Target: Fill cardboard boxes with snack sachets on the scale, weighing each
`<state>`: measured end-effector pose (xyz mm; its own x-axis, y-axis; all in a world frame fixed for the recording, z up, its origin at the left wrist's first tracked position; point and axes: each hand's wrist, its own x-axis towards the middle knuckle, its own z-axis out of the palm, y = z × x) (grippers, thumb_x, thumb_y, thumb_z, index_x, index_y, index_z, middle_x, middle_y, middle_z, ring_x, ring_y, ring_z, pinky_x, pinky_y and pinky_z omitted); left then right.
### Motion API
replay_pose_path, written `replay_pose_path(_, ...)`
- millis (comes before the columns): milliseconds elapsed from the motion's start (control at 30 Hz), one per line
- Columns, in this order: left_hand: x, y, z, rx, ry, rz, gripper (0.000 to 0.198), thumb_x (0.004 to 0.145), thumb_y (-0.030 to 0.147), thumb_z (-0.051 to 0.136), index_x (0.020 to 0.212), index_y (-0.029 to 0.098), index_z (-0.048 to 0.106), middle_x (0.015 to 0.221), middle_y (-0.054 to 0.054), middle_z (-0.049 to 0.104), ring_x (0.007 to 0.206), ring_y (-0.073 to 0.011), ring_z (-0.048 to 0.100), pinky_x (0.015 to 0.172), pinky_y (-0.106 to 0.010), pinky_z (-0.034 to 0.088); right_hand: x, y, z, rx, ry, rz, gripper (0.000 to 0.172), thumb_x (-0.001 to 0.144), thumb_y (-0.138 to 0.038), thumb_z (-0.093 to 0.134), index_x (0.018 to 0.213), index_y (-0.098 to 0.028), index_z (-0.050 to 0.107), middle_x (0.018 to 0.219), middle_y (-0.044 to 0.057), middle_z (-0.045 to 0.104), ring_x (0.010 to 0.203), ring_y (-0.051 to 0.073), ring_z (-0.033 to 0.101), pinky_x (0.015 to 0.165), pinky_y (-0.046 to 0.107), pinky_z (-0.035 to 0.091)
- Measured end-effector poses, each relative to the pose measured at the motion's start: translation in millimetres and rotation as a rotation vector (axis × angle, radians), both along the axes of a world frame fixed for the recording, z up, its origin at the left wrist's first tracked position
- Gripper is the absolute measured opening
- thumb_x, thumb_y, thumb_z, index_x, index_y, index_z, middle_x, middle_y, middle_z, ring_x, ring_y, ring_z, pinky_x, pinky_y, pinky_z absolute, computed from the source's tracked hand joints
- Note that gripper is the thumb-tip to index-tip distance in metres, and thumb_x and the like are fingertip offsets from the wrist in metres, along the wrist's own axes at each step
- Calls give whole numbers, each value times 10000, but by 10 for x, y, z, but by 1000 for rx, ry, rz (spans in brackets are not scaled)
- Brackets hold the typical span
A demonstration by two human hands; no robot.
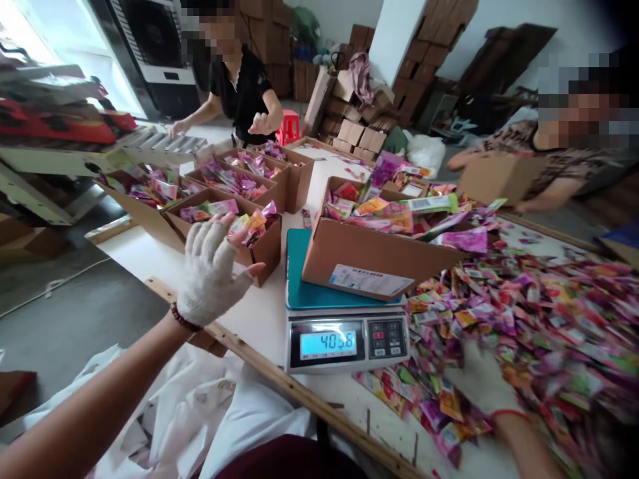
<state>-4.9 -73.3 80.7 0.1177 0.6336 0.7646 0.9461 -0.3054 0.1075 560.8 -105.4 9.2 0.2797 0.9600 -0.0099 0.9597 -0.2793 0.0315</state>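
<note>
My left hand, in a white fingerless glove, is raised with its fingers spread beside a filled cardboard box of small colourful packets. My right hand, gloved too, reaches into a big loose pile of packets; motion blur smears its fingers, and whether it grips any is unclear. Between my hands stands a digital scale with a teal platform and a lit blue display. On the platform sits a cardboard box heaped with packets, a white label on its front.
More packet-filled boxes stand at the back left of the table, near a roller conveyor. Across the table is a person in black. At the right another person holds a cardboard box. A wooden strip edges the table.
</note>
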Motion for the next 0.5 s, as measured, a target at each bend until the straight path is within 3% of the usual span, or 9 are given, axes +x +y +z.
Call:
replay_pose_path(67,76,171,63,-154,31,48,673,828,417,754,1407,164,521,1448,-195,567,1421,-420,470,1242,-637,257,69,-118,-214,-11,9,-6,708,863,-564,442,1428,-148,537,1322,224,605,1273,417,579,972,528,515)
replay_pose_path(167,51,312,43,-287,130,93,340,840,363,670,1105,151,641,1254,-170,685,1266,-398,593,1198,-620,299,150,-177,-175,5,144,14,557,883,-487,432,1309,-179,617,1251,172,675,1149,353,661,910,445,526)
replay_pose_path(233,-79,313,29,-267,205,70,250,850,353,623,996,150,638,1232,-156,703,1208,-371,629,1165,-587,354,229,-155,-9,46,196,-15,472,880,-479,453,1210,-212,660,1135,131,725,1035,326,703,835,412,529)
replay_pose_path(367,-499,182,51,-223,278,-50,317,886,372,543,1062,128,643,1253,-146,706,1152,-314,651,1127,-532,423,332,-89,380,88,218,28,363,889,-499,509,1087,-243,674,944,88,735,887,305,723,748,388,526)
replay_pose_path(500,-847,56,44,-272,231,-65,354,886,447,507,1046,159,639,1242,-104,710,1157,-294,635,1140,-533,436,223,-14,785,74,207,41,286,884,-470,536,996,-232,646,746,48,665,708,253,679,654,338,494)
